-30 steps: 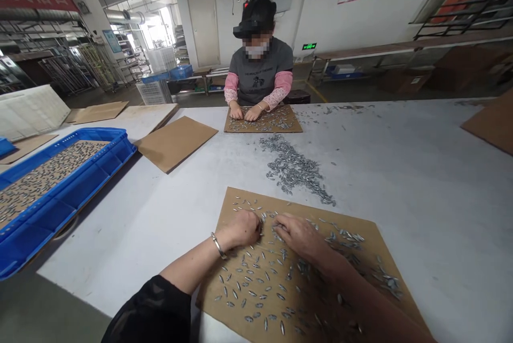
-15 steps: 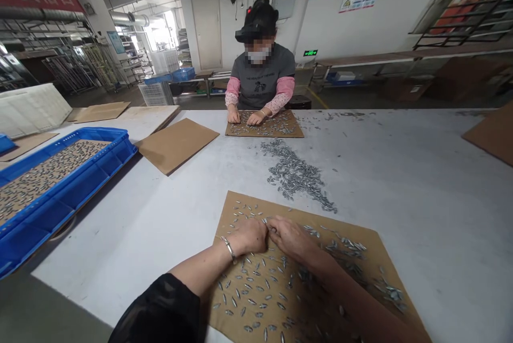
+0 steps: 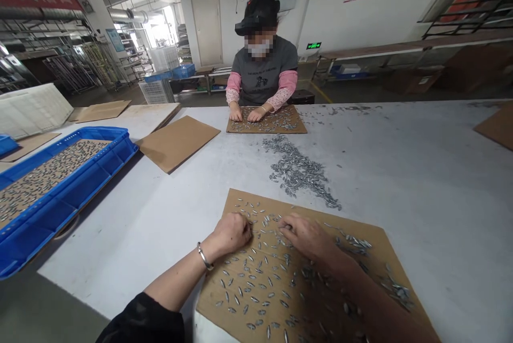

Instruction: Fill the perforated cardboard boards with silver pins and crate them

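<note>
Small, pointed, silvery metal pieces (image 3: 253,298) lie spread over a brown cardboard sheet (image 3: 234,199) in front of me. Over the sheet's left edge, my left hand (image 3: 232,233) is closed with its fingers curled down. What it holds, if anything, is hidden. My right hand (image 3: 308,235) is over the upper middle of the sheet, fingers and thumb pinched together beside several pieces. I cannot make out what is in that pinch. Bunched pieces (image 3: 358,244) lie to the right of my right hand, while those on the left lie apart from each other.
A loose heap of the same metal pieces (image 3: 300,169) lies beyond my sheet on the white table (image 3: 180,215). Across from me a co-worker (image 3: 262,73) handles pieces on another cardboard sheet (image 3: 298,125). To the left are bare cardboard (image 3: 180,142) and a blue tray (image 3: 92,169).
My hands were close together near the sheet's upper middle and have moved apart. My left hand went left, and my right hand shifted slightly right. The view has tilted a little.
</note>
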A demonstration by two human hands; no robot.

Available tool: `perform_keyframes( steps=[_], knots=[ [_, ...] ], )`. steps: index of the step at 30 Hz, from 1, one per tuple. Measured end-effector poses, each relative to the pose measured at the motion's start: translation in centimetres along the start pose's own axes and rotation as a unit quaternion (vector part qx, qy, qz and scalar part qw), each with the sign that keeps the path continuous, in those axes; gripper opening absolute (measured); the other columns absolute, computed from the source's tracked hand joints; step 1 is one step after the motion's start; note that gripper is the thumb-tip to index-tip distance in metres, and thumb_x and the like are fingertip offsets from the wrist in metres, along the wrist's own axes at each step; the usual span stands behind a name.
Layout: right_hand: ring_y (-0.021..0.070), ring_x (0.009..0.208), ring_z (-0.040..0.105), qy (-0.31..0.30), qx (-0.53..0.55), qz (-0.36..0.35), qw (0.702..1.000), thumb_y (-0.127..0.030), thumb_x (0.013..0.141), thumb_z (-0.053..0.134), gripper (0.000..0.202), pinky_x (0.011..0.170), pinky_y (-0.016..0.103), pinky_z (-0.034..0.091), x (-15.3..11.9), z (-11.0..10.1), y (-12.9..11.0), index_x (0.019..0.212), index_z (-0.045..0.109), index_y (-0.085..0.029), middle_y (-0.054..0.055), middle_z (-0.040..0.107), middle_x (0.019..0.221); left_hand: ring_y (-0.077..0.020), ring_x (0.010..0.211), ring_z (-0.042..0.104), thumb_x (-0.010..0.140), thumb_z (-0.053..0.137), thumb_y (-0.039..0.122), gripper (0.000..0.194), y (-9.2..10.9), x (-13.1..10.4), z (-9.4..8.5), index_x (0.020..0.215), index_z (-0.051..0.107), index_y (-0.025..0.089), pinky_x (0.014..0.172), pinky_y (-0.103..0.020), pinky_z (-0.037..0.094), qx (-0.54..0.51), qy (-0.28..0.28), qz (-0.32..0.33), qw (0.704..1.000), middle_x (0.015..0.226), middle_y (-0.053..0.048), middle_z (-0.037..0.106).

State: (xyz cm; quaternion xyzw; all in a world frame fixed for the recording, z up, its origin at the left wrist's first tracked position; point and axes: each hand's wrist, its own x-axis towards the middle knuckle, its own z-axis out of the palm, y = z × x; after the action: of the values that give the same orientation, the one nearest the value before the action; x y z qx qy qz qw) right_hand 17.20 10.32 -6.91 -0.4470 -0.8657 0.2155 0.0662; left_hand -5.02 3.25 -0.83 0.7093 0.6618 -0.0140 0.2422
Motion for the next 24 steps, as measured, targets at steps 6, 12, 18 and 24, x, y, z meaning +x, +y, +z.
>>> perform_keyframes(
  steps=[6,12,18,24],
  knots=[
    [0.0194,0.082,0.059,-0.016,-0.045,0.006,0.999,-0.02,0.096,0.046,0.021,0.069,0.029,0.032,-0.5,-0.2,-0.7,0.081,0.061,-0.021,0.007,0.068,0.091,-0.0283,0.103,0.071,0.099,0.049,0.03,0.033,2.6,-0.7,2.8,0.104,0.076,0.011,0.088,-0.035,0.056,0.044,-0.015,-0.017,0.999,0.114,-0.019,0.074],
    [0.0197,0.084,0.061,-0.043,-0.08,-0.058,0.994,-0.02,0.098,0.048,0.022,0.07,0.03,0.034,-0.9,1.9,-2.2,0.08,0.061,-0.022,0.006,0.069,0.089,-0.0297,0.1,0.073,0.096,0.049,0.022,0.03,3.7,-0.4,3.1,0.106,0.075,0.009,0.084,-0.036,0.056,0.056,-0.026,-0.038,0.997,0.113,-0.022,0.074],
    [0.0219,0.087,0.064,-0.038,-0.128,-0.062,0.989,-0.017,0.097,0.05,0.018,0.071,0.032,0.036,-0.8,3.4,-3.4,0.089,0.066,-0.02,0.009,0.071,0.093,-0.0288,0.096,0.074,0.096,0.048,0.024,0.032,2.6,-0.2,3.6,0.105,0.075,0.01,0.08,-0.034,0.057,0.049,-0.013,-0.044,0.998,0.11,-0.021,0.076],
    [0.0245,0.09,0.062,0.052,-0.18,-0.116,0.976,-0.01,0.095,0.052,0.02,0.079,0.035,0.037,-0.8,4.2,-3.3,0.088,0.067,-0.021,0.011,0.07,0.093,-0.0275,0.1,0.073,0.097,0.047,0.027,0.032,2.4,-0.1,4.6,0.103,0.076,0.013,0.084,-0.034,0.056,0.043,0.007,-0.034,0.998,0.112,-0.018,0.076]
  ],
)
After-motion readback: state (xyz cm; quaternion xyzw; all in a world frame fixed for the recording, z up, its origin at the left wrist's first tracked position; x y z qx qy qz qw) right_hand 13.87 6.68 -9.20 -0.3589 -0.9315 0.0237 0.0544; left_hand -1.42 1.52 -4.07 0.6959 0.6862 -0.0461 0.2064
